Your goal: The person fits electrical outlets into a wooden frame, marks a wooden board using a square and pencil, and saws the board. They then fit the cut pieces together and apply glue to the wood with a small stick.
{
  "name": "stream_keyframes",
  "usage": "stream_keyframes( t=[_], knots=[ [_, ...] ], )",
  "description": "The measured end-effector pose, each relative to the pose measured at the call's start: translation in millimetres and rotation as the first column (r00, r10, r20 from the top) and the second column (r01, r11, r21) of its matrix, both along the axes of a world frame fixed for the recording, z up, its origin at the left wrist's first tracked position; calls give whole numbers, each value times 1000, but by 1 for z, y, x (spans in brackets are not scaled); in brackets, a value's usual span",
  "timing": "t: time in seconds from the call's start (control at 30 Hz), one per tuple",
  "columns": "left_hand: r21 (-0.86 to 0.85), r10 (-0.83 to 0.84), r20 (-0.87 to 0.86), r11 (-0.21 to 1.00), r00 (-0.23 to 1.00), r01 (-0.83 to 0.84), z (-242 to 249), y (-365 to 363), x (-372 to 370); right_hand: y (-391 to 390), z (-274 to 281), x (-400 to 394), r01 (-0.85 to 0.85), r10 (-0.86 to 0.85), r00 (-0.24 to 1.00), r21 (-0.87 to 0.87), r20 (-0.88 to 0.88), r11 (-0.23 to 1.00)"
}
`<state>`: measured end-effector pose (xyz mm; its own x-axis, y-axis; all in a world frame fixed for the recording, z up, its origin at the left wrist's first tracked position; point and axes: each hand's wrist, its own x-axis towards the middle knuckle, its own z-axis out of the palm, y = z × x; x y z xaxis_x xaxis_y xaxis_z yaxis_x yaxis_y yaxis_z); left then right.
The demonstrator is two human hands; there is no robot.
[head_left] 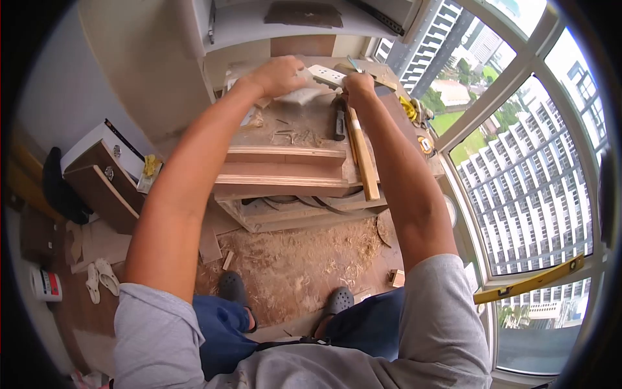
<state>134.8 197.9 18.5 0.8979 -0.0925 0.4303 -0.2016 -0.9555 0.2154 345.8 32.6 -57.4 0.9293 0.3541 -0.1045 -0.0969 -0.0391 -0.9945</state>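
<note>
White plastic made up the narrow, oblong multi-socket power strip (pixel 328 76), which was between the person's two hands, over the far part of the brown, dusty surface (pixel 311 122). Its long axis ran aslant: the left end pointed away from the body, and the right end sat nearer, at the fingers of the right hand (pixel 358 84). That hand was the closer of the two — its fingers were curled in and appeared to pinch the strip's end. The left hand (pixel 282 76) was just to the left of the strip's other end, its fingers bent inward; motion blur made it impossible to tell whether they gripped anything. From that hand, then, the strip lay to the right.

Below the right hand lay a slim, black-handled tool (pixel 339 123), and beside it a long, tan wooden handle (pixel 365 165) pointed back toward the body. Closer to the person — beyond a scatter of pale, curled wood shavings (pixel 304 137) — an open, straight-sided plywood trough (pixel 282 170) lay crosswise.
</note>
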Motion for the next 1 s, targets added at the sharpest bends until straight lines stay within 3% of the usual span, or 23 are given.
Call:
stream_keyframes(
  t=[0.03, 0.07, 0.13, 0.2, 0.23, 0.27, 0.33, 0.37, 0.4, 0.47, 0.5, 0.57, 0.6, 0.63, 0.7, 0.77, 0.83, 0.9, 0.93, 1.0],
  knots=[
    [59, -16, -71, 998, 997, 20, -16, -1, 10, 12, -3, -2, 242, -208, 959, -174, 193, 955],
    [120, -21, -134, 992, 991, 37, -27, 2, 19, 14, -6, -2, 239, -206, 960, -172, 190, 956],
    [84, -24, -122, 996, 992, 34, -31, -7, 17, 0, 20, -40, 132, -137, 990, -151, -26, 980],
    [-70, -86, -238, 995, 967, 71, -38, -11, 18, -7, 20, -35, 121, -126, 992, -151, -24, 981],
    [-215, -28, -343, 975, 939, -49, -21, -23, 9, -17, 31, -45, 37, -41, 999, -212, -13, 977],
    [-208, -20, -344, 977, 939, -56, -19, -17, 11, -26, 41, -56, -46, 46, 999, -273, -6, 961],
    [-87, -75, 170, 992, 983, 91, -11, -8, 11, -48, 55, -73, -17, 46, 995, -306, 87, 952],
    [-266, -75, 66, 960, 995, 90, 8, -2, 2, -58, 63, -69, 83, 86, 933, -440, 350, 894],
    [-264, -75, 69, 960, 995, 91, 39, -12, -20, -73, 66, -66, 221, 156, 805, -533, 573, 817],
    [-212, -142, -372, 975, 917, 64, 70, -44, -71, -119, 87, -84, 97, 407, 698, -640, 589, 762],
    [-87, -125, -426, 991, 896, 97, 67, -59, -94, -138, 99, -102, 96, 409, 698, -643, 588, 760],
    [143, -83, -478, 975, 875, 170, 43, -91, -135, -186, 112, -147, -213, 431, 815, -492, 386, 844],
    [258, -51, -463, 948, 885, 189, 32, -101, -147, -204, 116, -164, -211, 431, 816, -495, 386, 843],
    [257, -53, -463, 947, 885, 191, 30, -110, -151, -220, 119, -180, -266, 421, 840, -416, 343, 870],
    [165, 97, -640, 986, 762, 12, 33, -128, -154, -245, 124, -203, -309, 410, 857, -325, 312, 894],
    [181, 127, -645, 983, 754, -11, 24, -129, -155, -268, 125, -221, -346, 371, 890, -137, 265, 928],
    [204, 170, -648, 978, 742, -46, 40, -137, -174, -287, 130, -239, -308, 329, 899, -116, 289, 944],
    [115, 216, -400, 976, 891, -185, 64, -157, -217, -300, 130, -260, -275, 289, 909, -88, 300, 957],
    [126, 231, -397, 972, 888, -197, 67, -168, -238, -303, 131, -271, -303, 310, 914, -67, 262, 951],
    [-112, 243, -88, 961, 966, -252, 73, -191, -285, -298, 136, -300, -395, 392, 887, -37, 245, 918]
  ],
)
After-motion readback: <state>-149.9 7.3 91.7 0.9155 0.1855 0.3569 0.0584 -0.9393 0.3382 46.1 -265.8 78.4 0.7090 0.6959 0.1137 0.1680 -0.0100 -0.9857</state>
